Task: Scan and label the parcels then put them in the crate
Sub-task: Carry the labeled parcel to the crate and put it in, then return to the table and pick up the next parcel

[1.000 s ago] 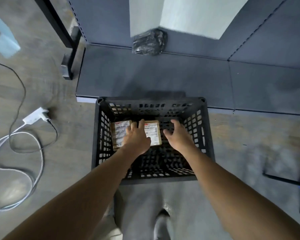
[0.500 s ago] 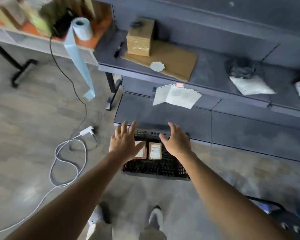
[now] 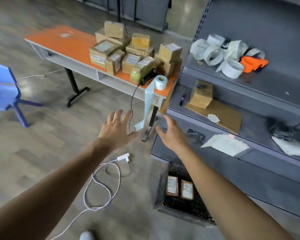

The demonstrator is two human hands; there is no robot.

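Note:
Two small brown labelled parcels (image 3: pixel 179 186) lie side by side in the black plastic crate (image 3: pixel 160 191) on the floor, partly behind my right forearm. My left hand (image 3: pixel 117 129) and my right hand (image 3: pixel 171 134) are raised in front of me with fingers spread, holding nothing. A pile of brown parcels (image 3: pixel 133 56) sits on the orange table (image 3: pixel 68 42). A black scanner (image 3: pixel 148 77) and a roll of blue labels (image 3: pixel 159 82) stand at the table's near end, with a label strip hanging down.
Grey metal shelving (image 3: pixel 249 104) on the right holds tape rolls, a brown box on cardboard, papers and bags. A white cable with an adapter (image 3: pixel 123 157) lies on the floor. A blue chair (image 3: pixel 3 90) stands at the left.
Both hands left the parcels in the crate and rose, fingers spreading. The view swung up and left from the crate to the orange table and shelves.

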